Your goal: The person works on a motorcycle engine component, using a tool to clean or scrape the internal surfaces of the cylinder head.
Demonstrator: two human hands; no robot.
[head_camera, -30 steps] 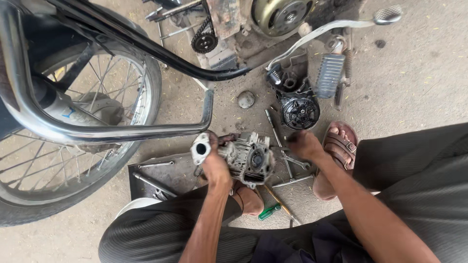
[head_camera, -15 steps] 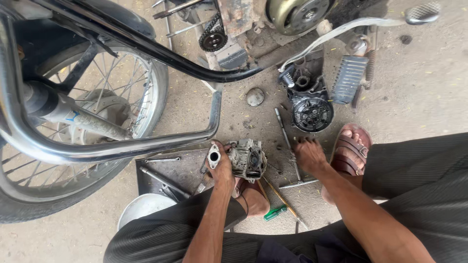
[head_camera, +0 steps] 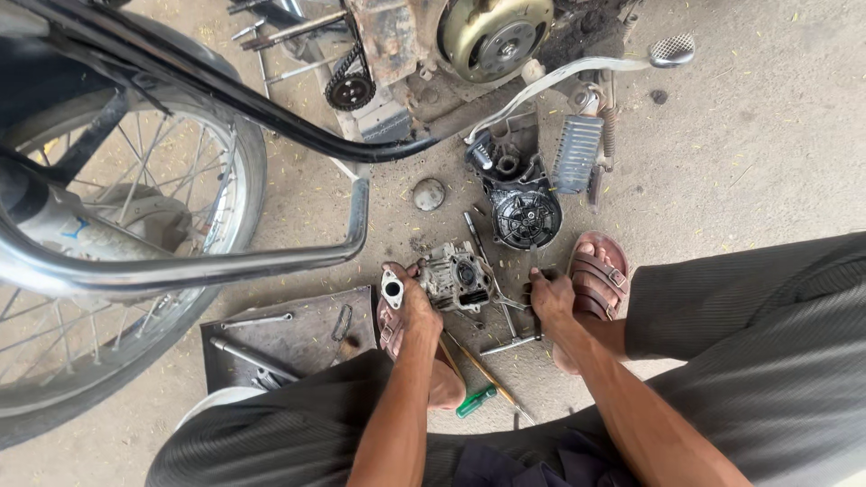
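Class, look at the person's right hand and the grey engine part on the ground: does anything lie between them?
Yes. Between the right hand and the engine part, long metal tools lie across the gap on the concrete. The left hand already grips the part's left side.

Dusty concrete floor [head_camera: 767, 162], flecked with yellowish bits. On it, near the middle — a grimy metal engine part [head_camera: 454, 278], a small round cap [head_camera: 428, 194] just above it, a black finned round cover [head_camera: 524, 216] to its right. Long thin tools [head_camera: 492, 280] lie crossed beside the engine part; a screwdriver with green handle [head_camera: 475, 400] lies lower down. A flat dark metal sheet [head_camera: 298, 338] lies on the floor to the left, with a wrench [head_camera: 257, 320] and a rod [head_camera: 253, 359] on it. Motorcycle wheel [head_camera: 117, 261] stands at the left edge — a brown sandal [head_camera: 597, 273] rests right of the tools.
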